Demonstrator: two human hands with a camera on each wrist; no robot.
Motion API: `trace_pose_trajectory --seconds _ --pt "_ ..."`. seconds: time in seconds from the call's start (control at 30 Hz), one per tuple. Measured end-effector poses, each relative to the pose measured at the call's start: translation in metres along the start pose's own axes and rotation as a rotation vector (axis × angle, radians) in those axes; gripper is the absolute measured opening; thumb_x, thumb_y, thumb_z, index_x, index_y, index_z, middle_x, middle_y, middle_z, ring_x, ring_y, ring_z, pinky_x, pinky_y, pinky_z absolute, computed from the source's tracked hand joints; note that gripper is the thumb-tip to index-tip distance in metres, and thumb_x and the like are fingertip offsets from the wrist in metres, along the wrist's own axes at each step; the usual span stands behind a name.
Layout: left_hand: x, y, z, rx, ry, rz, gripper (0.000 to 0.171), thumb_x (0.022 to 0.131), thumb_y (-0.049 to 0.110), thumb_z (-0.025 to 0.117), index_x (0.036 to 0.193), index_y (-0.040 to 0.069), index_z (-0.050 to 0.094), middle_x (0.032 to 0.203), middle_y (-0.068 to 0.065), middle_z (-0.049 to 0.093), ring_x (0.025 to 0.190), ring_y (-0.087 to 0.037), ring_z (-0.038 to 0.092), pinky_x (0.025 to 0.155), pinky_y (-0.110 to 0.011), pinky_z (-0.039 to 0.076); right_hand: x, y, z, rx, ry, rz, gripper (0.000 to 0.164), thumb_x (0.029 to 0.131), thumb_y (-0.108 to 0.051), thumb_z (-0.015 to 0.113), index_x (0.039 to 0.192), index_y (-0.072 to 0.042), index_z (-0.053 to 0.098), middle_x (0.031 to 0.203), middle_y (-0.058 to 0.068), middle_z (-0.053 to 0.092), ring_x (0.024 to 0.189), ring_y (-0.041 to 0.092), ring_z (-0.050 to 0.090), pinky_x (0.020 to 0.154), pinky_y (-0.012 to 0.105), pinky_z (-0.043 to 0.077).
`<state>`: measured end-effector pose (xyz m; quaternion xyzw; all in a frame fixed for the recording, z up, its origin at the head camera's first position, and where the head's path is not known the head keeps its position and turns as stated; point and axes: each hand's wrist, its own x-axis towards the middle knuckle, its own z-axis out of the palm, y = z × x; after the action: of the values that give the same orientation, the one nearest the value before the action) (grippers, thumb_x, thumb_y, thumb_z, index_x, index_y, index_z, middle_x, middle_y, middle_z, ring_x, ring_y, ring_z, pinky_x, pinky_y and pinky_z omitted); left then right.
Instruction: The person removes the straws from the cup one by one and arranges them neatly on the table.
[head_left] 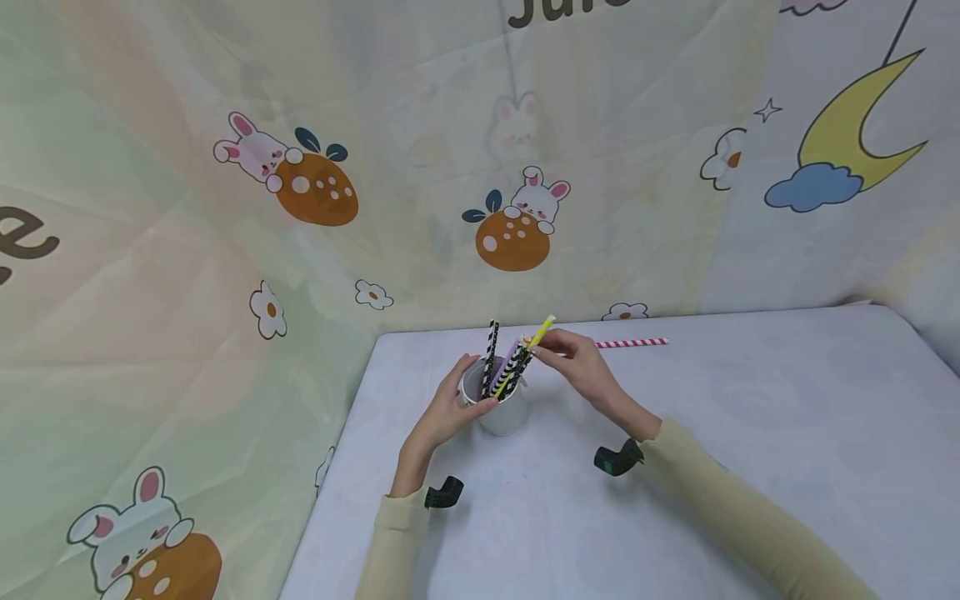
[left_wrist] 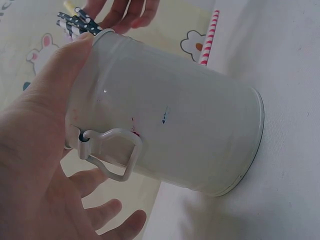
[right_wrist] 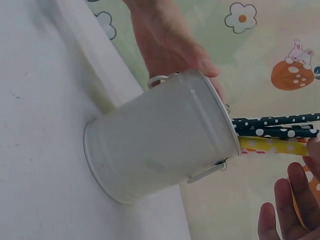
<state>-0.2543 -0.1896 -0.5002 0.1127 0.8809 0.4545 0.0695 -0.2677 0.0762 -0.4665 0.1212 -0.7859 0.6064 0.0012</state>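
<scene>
A small white metal bucket stands on the table, with paper straws leaning out of its mouth. My left hand grips it at the rim, thumb on the near side and fingers on the far side. Beside the straws, my right hand pinches a yellow straw with white dots whose lower end is inside the bucket. Black straws with white dots lie right against the yellow one. A lilac straw shows among them in the head view. The bucket's wire handle loop hangs at its side.
A red-and-white striped straw lies on the white tabletop behind the right hand. A printed cloth backdrop rises right behind the table's far edge. Dark wrist camera mounts stick out from both sleeves.
</scene>
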Motion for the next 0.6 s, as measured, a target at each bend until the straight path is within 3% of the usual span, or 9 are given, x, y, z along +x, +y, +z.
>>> trace_pose_trajectory --seconds 0.17,0.37,0.6 --pt "-0.001 0.001 0.000 0.008 -0.002 0.001 0.087 0.084 0.049 0.077 0.156 0.032 0.032 0.169 -0.002 0.016 0.157 -0.028 0.014 0.122 -0.061 0.016 0.000 0.003 -0.006 0.036 0.009 -0.004 0.033 0.096 -0.031 0.069 0.121 -0.010 0.069 0.118 0.011 0.070 0.112 0.027 0.062 0.100 0.045 0.052" --pt "-0.001 -0.001 0.000 0.002 0.001 0.010 0.087 0.084 0.048 0.078 0.156 0.031 0.032 0.169 -0.002 0.017 0.156 -0.027 0.015 0.123 -0.060 0.016 -0.003 -0.006 -0.013 0.060 0.018 -0.001 0.035 0.097 -0.029 0.068 0.125 -0.008 0.067 0.121 0.013 0.068 0.115 0.028 0.061 0.100 0.044 0.052" --pt "-0.001 0.000 -0.001 0.008 0.000 0.017 0.086 0.084 0.048 0.077 0.156 0.031 0.033 0.169 -0.002 0.017 0.156 -0.027 0.015 0.123 -0.060 0.016 -0.002 0.001 -0.021 0.105 0.045 -0.002 0.040 0.094 -0.040 0.070 0.124 -0.013 0.068 0.120 0.009 0.068 0.107 0.027 0.063 0.097 0.044 0.055"
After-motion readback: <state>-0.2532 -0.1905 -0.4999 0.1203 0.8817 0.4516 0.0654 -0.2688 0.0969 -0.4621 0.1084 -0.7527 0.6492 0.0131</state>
